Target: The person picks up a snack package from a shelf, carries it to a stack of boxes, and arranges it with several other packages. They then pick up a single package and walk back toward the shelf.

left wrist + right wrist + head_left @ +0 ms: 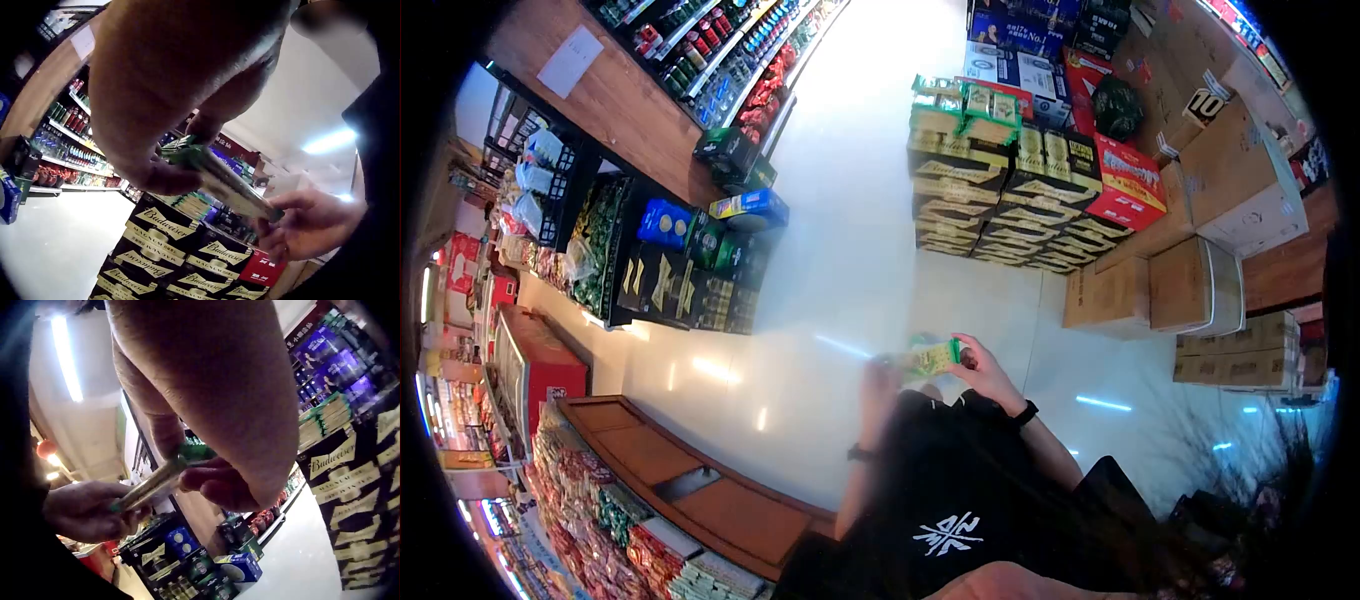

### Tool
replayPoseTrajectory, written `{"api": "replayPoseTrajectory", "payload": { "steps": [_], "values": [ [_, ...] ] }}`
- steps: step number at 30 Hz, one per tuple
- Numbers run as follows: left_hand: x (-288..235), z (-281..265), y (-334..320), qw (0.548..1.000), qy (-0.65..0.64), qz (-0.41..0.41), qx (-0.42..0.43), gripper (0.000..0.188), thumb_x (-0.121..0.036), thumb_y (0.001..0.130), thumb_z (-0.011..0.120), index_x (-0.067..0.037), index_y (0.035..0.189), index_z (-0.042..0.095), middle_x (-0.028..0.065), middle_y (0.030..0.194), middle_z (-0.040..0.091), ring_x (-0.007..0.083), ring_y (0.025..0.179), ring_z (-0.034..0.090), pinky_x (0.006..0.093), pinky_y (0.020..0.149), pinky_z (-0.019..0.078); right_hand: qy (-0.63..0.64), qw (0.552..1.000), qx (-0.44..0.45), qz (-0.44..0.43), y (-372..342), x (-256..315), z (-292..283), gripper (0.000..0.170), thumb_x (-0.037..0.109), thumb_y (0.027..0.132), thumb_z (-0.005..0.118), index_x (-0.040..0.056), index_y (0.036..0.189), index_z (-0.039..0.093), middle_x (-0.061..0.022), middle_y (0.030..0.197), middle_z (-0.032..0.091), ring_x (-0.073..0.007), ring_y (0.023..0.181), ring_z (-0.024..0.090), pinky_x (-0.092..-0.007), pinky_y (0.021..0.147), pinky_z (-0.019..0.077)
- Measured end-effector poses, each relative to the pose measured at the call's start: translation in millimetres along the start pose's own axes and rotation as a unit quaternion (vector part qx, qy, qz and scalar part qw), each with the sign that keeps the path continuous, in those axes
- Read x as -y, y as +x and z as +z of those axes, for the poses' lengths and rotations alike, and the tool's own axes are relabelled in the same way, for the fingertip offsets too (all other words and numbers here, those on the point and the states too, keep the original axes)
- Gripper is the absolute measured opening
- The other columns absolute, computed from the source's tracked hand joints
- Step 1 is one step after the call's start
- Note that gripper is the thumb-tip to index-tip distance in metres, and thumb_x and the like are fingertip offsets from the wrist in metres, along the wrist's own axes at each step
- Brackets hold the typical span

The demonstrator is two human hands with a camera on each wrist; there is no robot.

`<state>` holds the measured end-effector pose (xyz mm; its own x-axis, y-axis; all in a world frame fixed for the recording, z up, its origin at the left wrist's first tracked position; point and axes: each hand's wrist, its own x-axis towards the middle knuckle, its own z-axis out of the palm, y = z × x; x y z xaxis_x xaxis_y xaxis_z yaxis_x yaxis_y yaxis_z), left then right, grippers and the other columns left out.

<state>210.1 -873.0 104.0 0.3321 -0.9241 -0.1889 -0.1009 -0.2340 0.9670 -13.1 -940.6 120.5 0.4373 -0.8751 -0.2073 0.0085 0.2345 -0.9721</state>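
A green and pale yellow packet is held between both hands in front of the person's body. The right hand pinches its right end between thumb and fingers. At the other end is the left hand, blurred in the head view; in the left wrist view the left hand grips the packet's green end with thumb and fingers. The right wrist view shows the packet nearly edge-on, with the right hand at its green end and the left hand at the other.
Stacked black and gold beer cases with similar green packets on top stand ahead. Cardboard boxes are at the right. Drink shelves and more cases stand at the left, above a wooden-edged display.
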Motion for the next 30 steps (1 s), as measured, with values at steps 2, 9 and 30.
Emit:
{"api": "replayPoseTrajectory", "payload": {
  "steps": [2,9,30],
  "values": [
    [-1.8,0.4,29.2,1.000,0.008,0.007,0.015,0.031,-0.011,0.095,0.061,0.001,0.121,0.048,0.0095,0.100,0.064,0.0117,0.079,0.059,0.0254,0.068,0.0506,-0.016,1.000,-0.007,0.003,22.5,2.0,-5.7,0.056,0.005,0.090,0.066,0.0061,0.140,0.041,0.0032,0.078,0.047,-0.0055,0.069,0.044,-0.0232,0.062,0.0381],
    [-31.1,13.7,120.9,0.998,-0.032,0.026,0.047,0.035,-0.013,0.096,0.059,0.001,0.126,0.050,0.0107,0.108,0.064,0.0131,0.086,0.062,0.0266,0.071,0.0525,-0.095,0.994,-0.048,-0.008,98.4,28.0,-22.3,0.055,0.006,0.090,0.067,0.0055,0.139,0.042,0.0026,0.077,0.049,-0.0055,0.067,0.044,-0.0230,0.059,0.0384],
    [-89.7,96.0,273.4,0.989,-0.017,0.021,0.148,0.047,-0.005,0.095,0.056,-0.003,0.141,0.045,0.0102,0.128,0.060,0.0168,0.096,0.063,0.0285,0.079,0.0540,-0.105,0.974,-0.197,-0.037,208.1,66.0,-100.0,0.066,0.010,0.084,0.073,0.0041,0.140,0.039,-0.0071,0.099,0.061,-0.0127,0.076,0.058,-0.0274,0.070,0.0499]
  ]
}}
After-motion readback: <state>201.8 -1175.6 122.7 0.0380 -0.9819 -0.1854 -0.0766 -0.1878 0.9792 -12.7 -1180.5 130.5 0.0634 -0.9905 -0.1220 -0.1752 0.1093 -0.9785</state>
